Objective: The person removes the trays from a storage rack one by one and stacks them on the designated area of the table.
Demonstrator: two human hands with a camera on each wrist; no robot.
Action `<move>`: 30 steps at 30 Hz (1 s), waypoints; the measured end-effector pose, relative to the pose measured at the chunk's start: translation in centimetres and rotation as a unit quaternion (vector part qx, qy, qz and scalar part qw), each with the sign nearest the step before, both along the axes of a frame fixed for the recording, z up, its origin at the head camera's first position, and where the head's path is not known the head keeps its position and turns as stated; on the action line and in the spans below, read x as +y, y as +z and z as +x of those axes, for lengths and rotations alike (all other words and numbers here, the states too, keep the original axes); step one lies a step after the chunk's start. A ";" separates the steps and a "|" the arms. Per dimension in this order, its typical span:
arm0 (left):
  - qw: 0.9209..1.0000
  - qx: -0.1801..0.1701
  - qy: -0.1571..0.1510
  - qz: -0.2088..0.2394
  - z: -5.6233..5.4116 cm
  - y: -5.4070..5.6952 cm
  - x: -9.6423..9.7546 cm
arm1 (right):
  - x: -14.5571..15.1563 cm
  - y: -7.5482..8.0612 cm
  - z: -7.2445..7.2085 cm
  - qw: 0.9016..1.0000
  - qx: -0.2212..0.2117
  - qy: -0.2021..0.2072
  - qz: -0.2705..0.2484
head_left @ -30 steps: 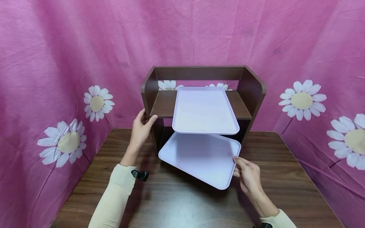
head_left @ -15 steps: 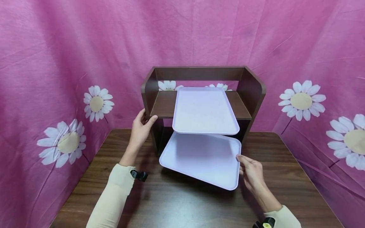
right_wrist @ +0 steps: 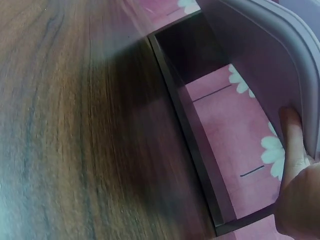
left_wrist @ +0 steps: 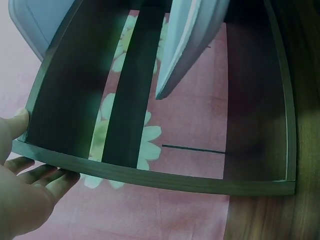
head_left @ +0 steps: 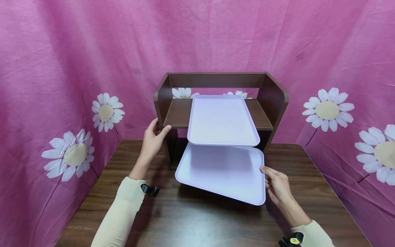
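A dark brown two-tier shelf (head_left: 179, 113) stands on the wooden table. My left hand (head_left: 152, 141) grips its left side panel at the middle board, thumb in front and fingers round the outside, as the left wrist view (left_wrist: 30, 200) also shows. My right hand (head_left: 279, 187) pinches the right rim of a pale lilac tray (head_left: 222, 178), thumb on top and a finger under it (right_wrist: 292, 145). This tray slants, its back part inside the lower compartment and its front corners out over the table. A second lilac tray (head_left: 223, 120) lies on the upper board, jutting forward and hiding the lower tray's back edge.
The wooden table (head_left: 191, 223) extends in front of the shelf and to both sides. A pink curtain (head_left: 216, 37) with large white daisies hangs behind and around it. The shelf's right side panel (head_left: 273, 99) rises beside the upper tray.
My right hand has moved rightward with the lower tray's rim, turning the tray so its front edge lies straighter to the shelf. My left hand and the upper tray have stayed put.
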State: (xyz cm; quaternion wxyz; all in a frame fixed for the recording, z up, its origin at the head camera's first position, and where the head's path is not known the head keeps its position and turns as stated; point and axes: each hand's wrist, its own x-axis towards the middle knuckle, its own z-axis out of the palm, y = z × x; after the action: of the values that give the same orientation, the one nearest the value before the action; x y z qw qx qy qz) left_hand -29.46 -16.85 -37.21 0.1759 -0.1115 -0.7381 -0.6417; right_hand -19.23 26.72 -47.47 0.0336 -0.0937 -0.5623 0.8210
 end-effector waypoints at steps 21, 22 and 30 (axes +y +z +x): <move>1.000 -0.008 -0.009 0.011 0.1 0.4 0.1 | 1.6 0.2 0.6 0.995 0.043 0.089 -0.012; 1.000 -0.008 -0.009 0.011 0.1 0.4 0.1 | 1.6 0.2 0.6 0.995 0.043 0.092 -0.011; 1.000 -0.007 -0.006 0.006 0.1 0.4 0.1 | 1.7 0.1 1.1 0.992 0.030 0.119 -0.002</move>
State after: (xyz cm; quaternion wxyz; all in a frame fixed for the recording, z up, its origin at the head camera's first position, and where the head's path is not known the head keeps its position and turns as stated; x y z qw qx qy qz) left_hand -29.35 -16.77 -36.79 0.1679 -0.1107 -0.7346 -0.6481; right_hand -18.17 28.44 -47.40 -0.0479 -0.0015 -0.5666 0.8226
